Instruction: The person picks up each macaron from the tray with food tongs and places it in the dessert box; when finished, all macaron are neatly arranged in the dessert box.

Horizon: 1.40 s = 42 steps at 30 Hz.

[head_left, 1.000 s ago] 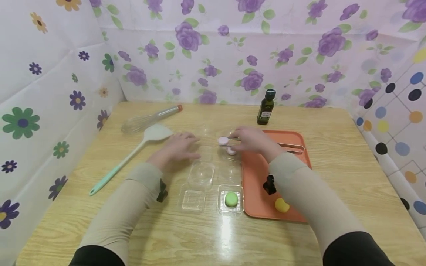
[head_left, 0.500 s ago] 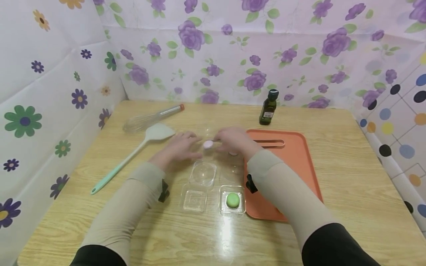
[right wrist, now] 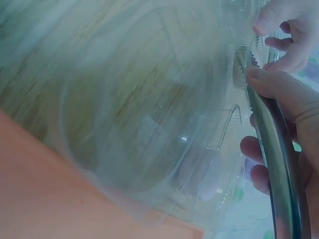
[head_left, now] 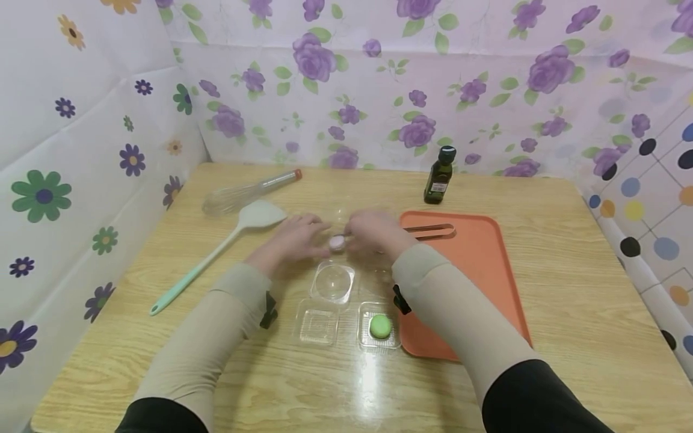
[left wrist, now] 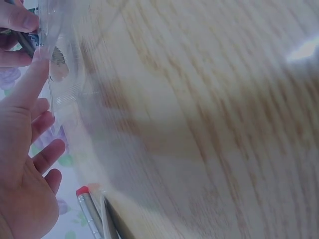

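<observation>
My right hand (head_left: 379, 233) grips metal tongs (right wrist: 271, 144), whose bent end points right over the tray. At their tips a pale purple macaron (head_left: 337, 243) sits low between my two hands, at a clear plastic box (left wrist: 67, 94). The left hand (head_left: 296, 236) has its fingers spread and touches that box's side with its fingertips. In the right wrist view, another pale purple macaron (right wrist: 200, 172) shows through clear plastic; my right hand mostly hides it from the head view. Nearer me, a green macaron (head_left: 380, 326) sits in a clear box (head_left: 364, 343).
An orange tray (head_left: 487, 270) lies right of the boxes. Clear plastic pieces (head_left: 316, 325) lie in front of my left hand. To the left are a white-headed turner (head_left: 261, 214) with a mint handle and a whisk (head_left: 243, 193). Behind the tray stands a dark bottle (head_left: 438, 177).
My right hand has moved left with the tongs, carrying the purple macaron over to my left hand, then slightly down at the box. The left hand has stayed nearly still.
</observation>
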### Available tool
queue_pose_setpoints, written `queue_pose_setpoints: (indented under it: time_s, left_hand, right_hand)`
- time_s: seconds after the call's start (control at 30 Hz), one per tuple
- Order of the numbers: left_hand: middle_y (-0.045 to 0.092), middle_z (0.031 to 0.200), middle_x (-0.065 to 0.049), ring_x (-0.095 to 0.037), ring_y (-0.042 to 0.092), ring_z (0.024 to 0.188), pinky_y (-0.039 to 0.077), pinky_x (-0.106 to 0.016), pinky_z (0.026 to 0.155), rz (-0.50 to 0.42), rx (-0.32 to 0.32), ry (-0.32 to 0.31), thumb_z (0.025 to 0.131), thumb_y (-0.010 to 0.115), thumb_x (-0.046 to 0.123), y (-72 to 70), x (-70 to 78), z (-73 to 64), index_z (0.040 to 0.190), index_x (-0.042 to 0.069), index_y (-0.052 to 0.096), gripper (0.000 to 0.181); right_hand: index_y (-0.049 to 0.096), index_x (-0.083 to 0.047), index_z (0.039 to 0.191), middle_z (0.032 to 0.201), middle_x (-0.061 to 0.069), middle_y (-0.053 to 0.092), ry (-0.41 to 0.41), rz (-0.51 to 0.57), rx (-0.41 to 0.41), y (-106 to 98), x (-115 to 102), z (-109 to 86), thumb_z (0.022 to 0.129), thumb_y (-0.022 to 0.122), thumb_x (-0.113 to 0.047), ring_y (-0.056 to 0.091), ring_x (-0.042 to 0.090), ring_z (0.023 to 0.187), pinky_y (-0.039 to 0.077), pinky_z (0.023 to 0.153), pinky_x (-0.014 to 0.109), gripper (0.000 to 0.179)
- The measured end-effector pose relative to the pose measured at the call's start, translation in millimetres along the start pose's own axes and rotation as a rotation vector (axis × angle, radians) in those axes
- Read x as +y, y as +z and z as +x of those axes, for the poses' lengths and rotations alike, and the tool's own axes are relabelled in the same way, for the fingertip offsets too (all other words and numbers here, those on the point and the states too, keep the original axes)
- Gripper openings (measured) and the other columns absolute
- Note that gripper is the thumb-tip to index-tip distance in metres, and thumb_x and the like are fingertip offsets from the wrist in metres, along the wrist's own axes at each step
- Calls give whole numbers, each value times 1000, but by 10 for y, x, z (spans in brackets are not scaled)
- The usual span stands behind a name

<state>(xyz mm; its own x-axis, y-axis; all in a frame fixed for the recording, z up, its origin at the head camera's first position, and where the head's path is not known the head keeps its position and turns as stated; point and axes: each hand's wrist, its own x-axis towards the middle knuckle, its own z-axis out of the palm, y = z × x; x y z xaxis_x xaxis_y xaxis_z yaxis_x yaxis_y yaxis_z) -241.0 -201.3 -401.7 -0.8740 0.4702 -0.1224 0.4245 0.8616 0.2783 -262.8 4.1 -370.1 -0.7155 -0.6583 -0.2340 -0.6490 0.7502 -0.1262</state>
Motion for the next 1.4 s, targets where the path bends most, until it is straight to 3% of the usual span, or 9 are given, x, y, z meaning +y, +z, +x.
queue_pose_setpoints:
  time_s: [0.53, 0.9, 1.2, 1.4]
  left_hand:
    - [47, 135, -9, -30, 41, 120, 24, -51, 106, 15, 16, -17, 79, 65, 57, 0, 33, -3, 140, 15, 43, 77]
    - [46, 136, -10, -31, 41, 120, 23, -52, 107, 27, 11, -30, 77, 61, 64, -7, 53, -4, 141, 15, 42, 83]
    - [45, 137, -13, -32, 40, 123, 26, -51, 105, 14, 5, -33, 79, 60, 63, 5, 62, -5, 141, 12, 42, 82]
    - [44, 137, -16, -33, 38, 124, 26, -53, 104, 7, 35, -11, 83, 59, 59, -15, 60, -96, 141, 10, 42, 78]
  right_hand:
    - [69, -15, 93, 89, -3, 58, -12, 14, -36, -36, -15, 0, 81, 71, -32, 55, 15, 76, 47, 65, 33, 21]
    - [66, -12, 117, 109, 4, 60, -54, 25, -11, -62, 81, -96, 81, 68, -39, 58, 22, 97, 48, 84, 41, 44]
    - [63, -7, 120, 109, 8, 59, -93, 60, 33, -66, 274, -395, 82, 68, -36, 55, 23, 99, 46, 86, 40, 48]
    - [63, -6, 120, 109, 7, 57, -105, 112, 59, -58, 451, -712, 83, 67, -36, 54, 22, 98, 47, 84, 39, 48]
